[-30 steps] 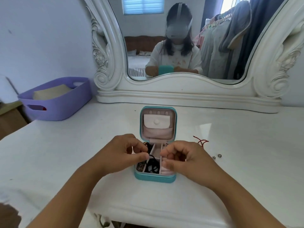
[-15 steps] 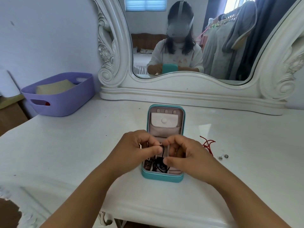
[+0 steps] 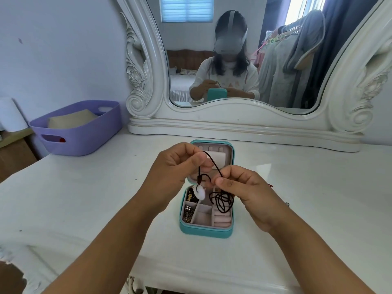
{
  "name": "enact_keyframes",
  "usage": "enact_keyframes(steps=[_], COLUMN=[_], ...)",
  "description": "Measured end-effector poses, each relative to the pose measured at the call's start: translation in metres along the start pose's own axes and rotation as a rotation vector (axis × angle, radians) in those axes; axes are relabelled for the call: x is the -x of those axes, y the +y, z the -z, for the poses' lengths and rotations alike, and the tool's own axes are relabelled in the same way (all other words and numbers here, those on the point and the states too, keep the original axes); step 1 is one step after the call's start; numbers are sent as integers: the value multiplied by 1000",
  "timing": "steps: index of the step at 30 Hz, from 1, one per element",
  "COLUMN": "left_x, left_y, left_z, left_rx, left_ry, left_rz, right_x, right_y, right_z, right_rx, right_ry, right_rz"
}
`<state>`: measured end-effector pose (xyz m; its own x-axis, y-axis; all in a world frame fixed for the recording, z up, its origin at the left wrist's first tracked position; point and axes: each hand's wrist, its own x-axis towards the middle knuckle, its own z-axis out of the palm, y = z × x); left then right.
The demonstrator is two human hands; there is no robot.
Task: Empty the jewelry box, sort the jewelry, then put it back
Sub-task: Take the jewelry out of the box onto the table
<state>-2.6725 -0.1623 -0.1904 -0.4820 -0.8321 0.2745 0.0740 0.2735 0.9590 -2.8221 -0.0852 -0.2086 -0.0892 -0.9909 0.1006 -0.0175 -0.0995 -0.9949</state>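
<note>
A small teal jewelry box stands open on the white dresser top, its lid upright and pink inside. Above it hangs a black cord necklace with a white pendant. My left hand pinches the cord near its top. My right hand pinches the cord lower down, and loose loops dangle below those fingers. Metal jewelry pieces lie in the box's left compartments. The middle compartment shows only pink lining.
A purple plastic basket sits at the back left. A large white-framed mirror stands along the dresser's rear. A bit of red string and a small metal piece lie to the right of my right hand.
Both hands have risen from inside the box, lifting the black cord necklace out. The white pendant now hangs free above the compartments.
</note>
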Motion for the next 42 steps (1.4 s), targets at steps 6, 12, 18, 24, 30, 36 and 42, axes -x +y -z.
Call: enact_keyframes(steps=[6,12,18,24,30,36,42], left_x=[-1,2,3,-4,-13,-20,-21], left_y=[-4,1,-1,1,14,22,18], left_z=[-9,-32,-63,-92,-120,-132,-143], left_rx=[47,-60,-1,192,254,208,209], left_ry=[9,-131,-182,-139,-127,-147,-167], left_rz=[109,101,221,327,284,201,282], right_x=[-3,-5,3,22,40,47,55], right_y=[-4,-29,-36,-24,-22,-32,-46], right_z=[8,37,84,111,87,92,141], right_rx=[-243,-603,-793,-410,169,304,-410], right_ry=[60,176,257,300,84,317,437], right_rz=[14,24,18,-21,-7,75,100])
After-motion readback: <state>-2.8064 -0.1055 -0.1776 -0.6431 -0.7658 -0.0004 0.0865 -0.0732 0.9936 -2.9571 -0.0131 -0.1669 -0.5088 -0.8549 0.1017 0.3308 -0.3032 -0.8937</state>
